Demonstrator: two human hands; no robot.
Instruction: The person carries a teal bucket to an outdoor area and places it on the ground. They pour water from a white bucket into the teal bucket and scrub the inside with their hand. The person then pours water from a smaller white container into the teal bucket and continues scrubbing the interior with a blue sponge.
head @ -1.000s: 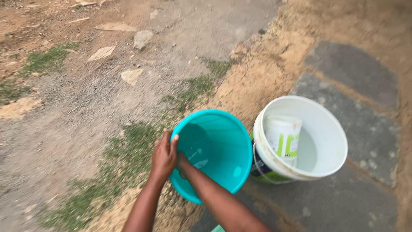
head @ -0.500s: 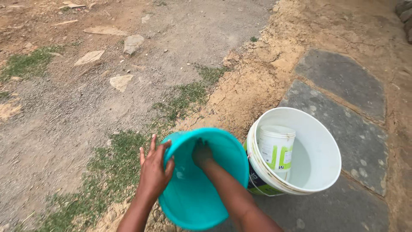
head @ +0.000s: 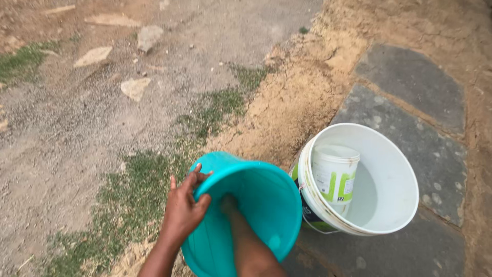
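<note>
A teal plastic bucket [head: 266, 205] is tilted toward me at the bottom centre of the head view. My left hand [head: 184, 208] grips its near-left rim, fingers spread over the edge. My right hand [head: 229, 202] reaches down inside the bucket, pressed against the inner wall; its fingers are hidden, so I cannot tell whether it holds anything. Right beside the teal bucket stands a large white bucket [head: 397, 169] with a smaller white and green container [head: 334, 172] standing inside it.
The buckets sit at the edge of grey stone paving [head: 410, 82], bordered by a sandy earth ridge [head: 302, 97]. To the left lie gravel ground, grass patches [head: 138, 190] and several flat stones [head: 136, 87].
The teal bucket has tilted further toward me. My right hand has gone deeper inside it. My left hand has shifted along the rim.
</note>
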